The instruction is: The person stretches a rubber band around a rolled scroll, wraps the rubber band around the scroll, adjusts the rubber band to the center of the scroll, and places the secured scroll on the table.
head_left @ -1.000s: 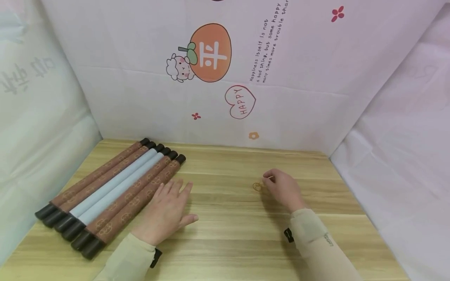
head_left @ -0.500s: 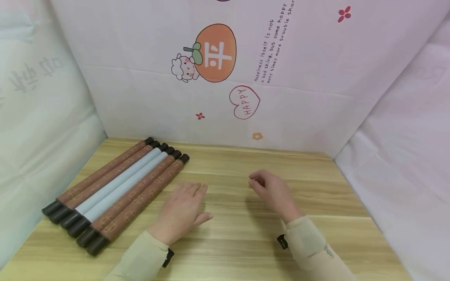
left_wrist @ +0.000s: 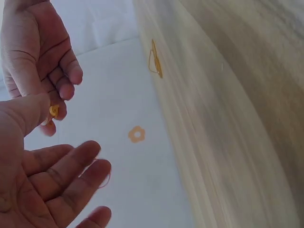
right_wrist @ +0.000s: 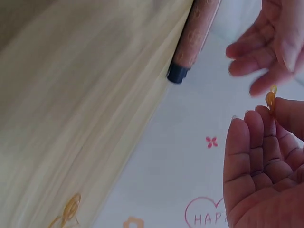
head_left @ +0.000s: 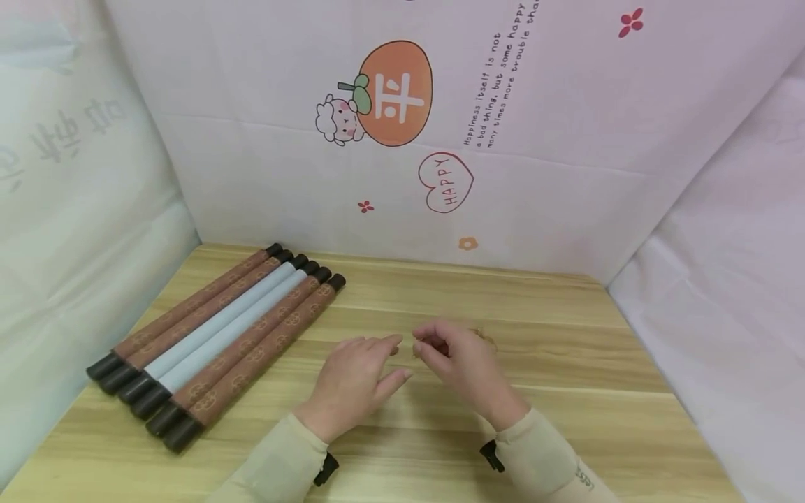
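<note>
My right hand (head_left: 467,367) pinches a bunched yellow rubber band (right_wrist: 270,99) between thumb and index finger, over the middle of the table. Beside it on the left is my left hand (head_left: 352,381), fingers loosely bent and thumb apart, holding nothing; its fingertips come close to the right hand's. In the left wrist view the left thumb overlaps the right fingers near the band. More rubber bands (left_wrist: 156,59) lie on the wooden table (head_left: 566,391), partly hidden behind the right hand in the head view.
On the left side of the table several rolls lie side by side with black end caps: brown patterned rolls (head_left: 270,349) on both sides of pale blue ones (head_left: 235,328). White printed cloth (head_left: 283,181) rises behind the table and at both sides.
Both hands have moved toward each other; the right came left from the rubber bands on the table with one pinched, and the left moved right, away from the rolls.
</note>
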Available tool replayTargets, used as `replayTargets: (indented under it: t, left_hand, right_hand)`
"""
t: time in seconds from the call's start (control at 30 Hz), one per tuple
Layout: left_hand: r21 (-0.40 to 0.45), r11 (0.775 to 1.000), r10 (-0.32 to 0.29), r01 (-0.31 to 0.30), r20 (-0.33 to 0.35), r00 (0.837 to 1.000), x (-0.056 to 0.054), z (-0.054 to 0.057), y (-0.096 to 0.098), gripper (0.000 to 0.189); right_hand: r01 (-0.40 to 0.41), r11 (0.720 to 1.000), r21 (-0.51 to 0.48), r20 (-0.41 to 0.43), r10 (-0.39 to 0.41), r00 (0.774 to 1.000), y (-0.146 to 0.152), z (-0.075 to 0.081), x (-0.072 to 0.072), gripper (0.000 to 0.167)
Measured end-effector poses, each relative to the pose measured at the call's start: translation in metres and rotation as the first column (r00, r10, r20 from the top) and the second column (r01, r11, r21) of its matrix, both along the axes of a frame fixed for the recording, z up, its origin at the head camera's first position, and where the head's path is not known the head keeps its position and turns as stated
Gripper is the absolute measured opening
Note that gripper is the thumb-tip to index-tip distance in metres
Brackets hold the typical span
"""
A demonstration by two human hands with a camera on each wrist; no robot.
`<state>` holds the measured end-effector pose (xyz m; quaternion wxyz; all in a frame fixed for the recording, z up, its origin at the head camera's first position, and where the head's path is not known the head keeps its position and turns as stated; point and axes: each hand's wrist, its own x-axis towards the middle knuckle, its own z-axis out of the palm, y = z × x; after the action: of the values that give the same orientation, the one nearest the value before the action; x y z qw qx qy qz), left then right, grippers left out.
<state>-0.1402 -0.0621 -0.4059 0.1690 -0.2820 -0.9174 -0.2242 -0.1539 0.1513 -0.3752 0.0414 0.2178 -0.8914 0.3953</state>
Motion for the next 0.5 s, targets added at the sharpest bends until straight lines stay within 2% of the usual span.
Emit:
replayTargets:
  t: [0.17,0.27,0.37,0.5]
  left_hand:
    - [0.124,0.992,-0.035,0.030,0.041,0.999,0.002,0.001,0.005,0.045]
    - [0.181,0.983,-0.039,0.025,0.073,0.997,0.004,0.002,0.007,0.038]
    - [0.222,0.975,-0.033,0.013,0.086,0.996,0.005,0.003,0.007,0.031]
    - [0.237,0.971,-0.015,-0.001,0.067,0.998,0.006,0.003,0.005,0.024]
  right_hand:
    - [-0.006,0.999,-0.049,-0.005,0.006,1.000,-0.008,-0.004,0.007,0.015]
    - [0.002,0.997,-0.081,0.013,-0.001,1.000,-0.012,-0.006,0.010,0.013]
    - [-0.004,0.994,-0.106,0.028,0.007,1.000,-0.013,-0.007,0.012,0.012]
    - [-0.024,0.993,-0.118,0.034,0.028,0.999,-0.013,-0.007,0.015,0.012]
